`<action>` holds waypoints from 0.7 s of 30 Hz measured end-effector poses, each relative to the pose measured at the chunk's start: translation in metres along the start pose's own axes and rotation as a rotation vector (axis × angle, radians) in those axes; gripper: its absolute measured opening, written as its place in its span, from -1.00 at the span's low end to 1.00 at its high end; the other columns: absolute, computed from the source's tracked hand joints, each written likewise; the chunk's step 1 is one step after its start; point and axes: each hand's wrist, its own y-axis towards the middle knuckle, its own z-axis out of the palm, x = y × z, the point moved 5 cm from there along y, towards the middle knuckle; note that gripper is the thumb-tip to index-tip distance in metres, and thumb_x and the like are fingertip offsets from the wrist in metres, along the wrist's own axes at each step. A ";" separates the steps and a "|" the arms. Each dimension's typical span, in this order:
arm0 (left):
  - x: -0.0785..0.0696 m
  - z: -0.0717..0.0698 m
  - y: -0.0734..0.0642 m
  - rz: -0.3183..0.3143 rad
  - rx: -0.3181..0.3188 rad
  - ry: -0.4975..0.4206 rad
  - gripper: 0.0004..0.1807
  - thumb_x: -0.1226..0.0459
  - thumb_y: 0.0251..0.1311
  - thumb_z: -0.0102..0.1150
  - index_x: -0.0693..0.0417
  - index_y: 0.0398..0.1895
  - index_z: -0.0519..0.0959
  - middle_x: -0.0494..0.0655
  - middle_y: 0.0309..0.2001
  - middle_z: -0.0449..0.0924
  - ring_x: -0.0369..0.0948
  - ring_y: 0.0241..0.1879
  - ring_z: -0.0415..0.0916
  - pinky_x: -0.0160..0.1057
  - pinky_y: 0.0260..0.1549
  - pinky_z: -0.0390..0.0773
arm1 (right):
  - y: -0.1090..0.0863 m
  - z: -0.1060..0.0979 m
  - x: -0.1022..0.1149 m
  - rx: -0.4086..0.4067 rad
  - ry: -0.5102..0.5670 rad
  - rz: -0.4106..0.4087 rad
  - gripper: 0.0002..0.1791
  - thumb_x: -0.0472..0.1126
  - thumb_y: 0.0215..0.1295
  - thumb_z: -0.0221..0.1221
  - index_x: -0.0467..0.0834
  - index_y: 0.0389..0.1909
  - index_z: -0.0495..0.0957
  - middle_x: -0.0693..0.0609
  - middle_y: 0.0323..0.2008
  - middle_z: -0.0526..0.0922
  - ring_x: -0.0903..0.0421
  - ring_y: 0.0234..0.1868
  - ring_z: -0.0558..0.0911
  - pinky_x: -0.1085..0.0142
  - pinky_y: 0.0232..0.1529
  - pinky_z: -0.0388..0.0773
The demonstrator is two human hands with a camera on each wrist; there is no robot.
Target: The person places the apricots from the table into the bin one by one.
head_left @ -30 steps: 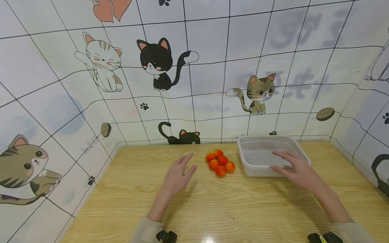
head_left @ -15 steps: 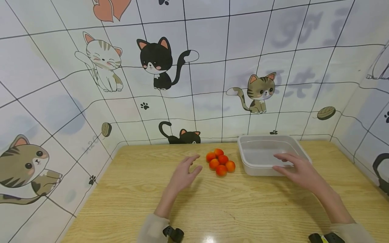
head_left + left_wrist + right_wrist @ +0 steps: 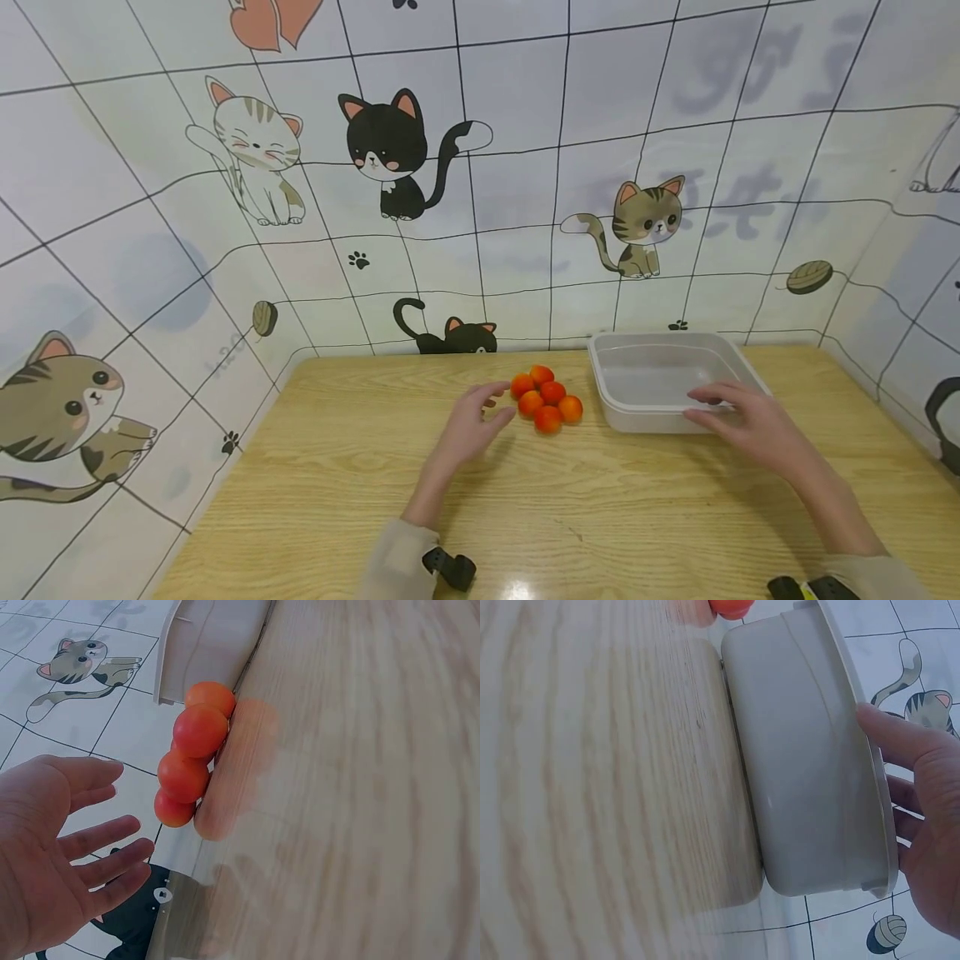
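Several small, smooth, orange-red cherry tomatoes (image 3: 552, 392) lie bunched on the table, left of a whitish translucent plastic container (image 3: 630, 419). My left hand (image 3: 472, 427) is just left of the bunch, thumb and fingers apart and holding nothing. In the left wrist view its spread fingers (image 3: 112, 847) point toward the tomatoes (image 3: 184, 776). My right hand (image 3: 757, 429) is at the container's front rim. The right wrist view has the thumb tip right at the rim of the container (image 3: 802, 765), while the other fingertips are hidden beyond it.
The wood-grain table (image 3: 360, 483) meets a wall (image 3: 517, 192) covered in a grid with cartoon cats. The container sits near the table's back edge. A dark curved object (image 3: 947, 425) shows at the far right.
My left hand has moved right, up to the tomatoes. My right hand has shifted slightly right and its thumb and index finger have drawn closer together. Tomatoes and container stay put.
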 end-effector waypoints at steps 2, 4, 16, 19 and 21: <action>0.001 0.003 0.002 0.000 0.000 -0.009 -0.55 0.31 0.36 0.22 0.31 0.26 0.51 0.26 0.16 0.54 0.19 0.06 0.52 0.16 0.08 0.51 | 0.000 -0.001 -0.001 -0.002 0.001 0.007 -0.76 -0.24 0.07 0.50 -0.07 -0.21 0.74 0.08 -0.22 0.72 0.36 -0.16 0.56 0.69 -0.03 0.28; 0.002 0.006 0.004 -0.014 0.003 -0.015 -0.57 0.32 0.35 0.23 0.27 0.26 0.53 0.22 0.17 0.54 0.18 0.08 0.51 0.14 0.08 0.52 | 0.000 -0.001 -0.001 -0.001 -0.001 0.011 -0.79 -0.24 0.06 0.50 -0.03 -0.26 0.74 0.11 -0.25 0.71 0.36 -0.16 0.57 0.68 -0.03 0.28; 0.003 0.021 0.012 -0.019 0.017 -0.045 -0.58 0.35 0.30 0.29 0.17 0.23 0.59 0.17 0.11 0.54 0.13 -0.01 0.51 0.09 0.02 0.55 | 0.000 0.000 -0.001 0.010 -0.034 0.004 -0.82 -0.24 0.04 0.50 -0.02 -0.32 0.74 0.13 -0.31 0.73 0.23 -0.21 0.64 0.60 -0.14 0.40; 0.003 0.025 0.013 -0.041 0.030 -0.043 -0.56 0.35 0.29 0.29 0.16 0.24 0.58 0.18 0.10 0.51 0.11 -0.03 0.51 0.04 -0.02 0.56 | 0.000 0.001 -0.001 0.002 -0.029 -0.006 -0.81 -0.25 0.03 0.51 -0.02 -0.32 0.74 0.14 -0.32 0.73 0.24 -0.22 0.65 0.62 -0.12 0.39; 0.002 0.028 0.014 -0.066 0.041 -0.043 -0.55 0.35 0.29 0.29 0.14 0.26 0.57 0.18 0.08 0.49 0.09 -0.05 0.49 -0.03 -0.05 0.55 | 0.000 0.002 -0.001 -0.001 -0.028 -0.007 -0.81 -0.25 0.02 0.51 -0.01 -0.33 0.74 0.13 -0.32 0.74 0.25 -0.22 0.65 0.64 -0.12 0.38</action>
